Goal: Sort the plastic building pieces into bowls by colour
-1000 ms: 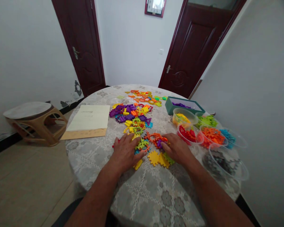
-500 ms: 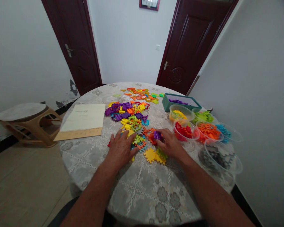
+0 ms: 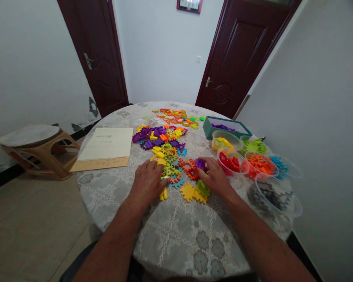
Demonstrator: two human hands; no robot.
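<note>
My left hand (image 3: 147, 181) rests over the left edge of a heap of plastic toy pieces, its thumb apart from its fingers. Yellow pieces (image 3: 163, 194) show beside that thumb, and lime-green pieces (image 3: 173, 171) lie by the fingertips. What lies under the palm is hidden. My right hand (image 3: 215, 177) pinches a purple building piece (image 3: 200, 164) between thumb and fingers. Left of it are orange gear-edged pieces (image 3: 189, 168). Nearer me sit a yellow gear-edged piece (image 3: 188, 192) and a green one (image 3: 204, 188).
Purple pieces (image 3: 147, 135) and orange pieces (image 3: 176, 117) spread farther back. At right are a green box (image 3: 207, 131) and clear tubs of red (image 3: 230, 161), orange (image 3: 260, 163) and grey pieces (image 3: 267, 196). A paper pad (image 3: 106, 145) lies left on the tablecloth.
My left hand's fingers have drawn closer together, and more of the yellow pieces by its thumb shows. My right hand has shifted slightly, still pinching the purple building piece.
</note>
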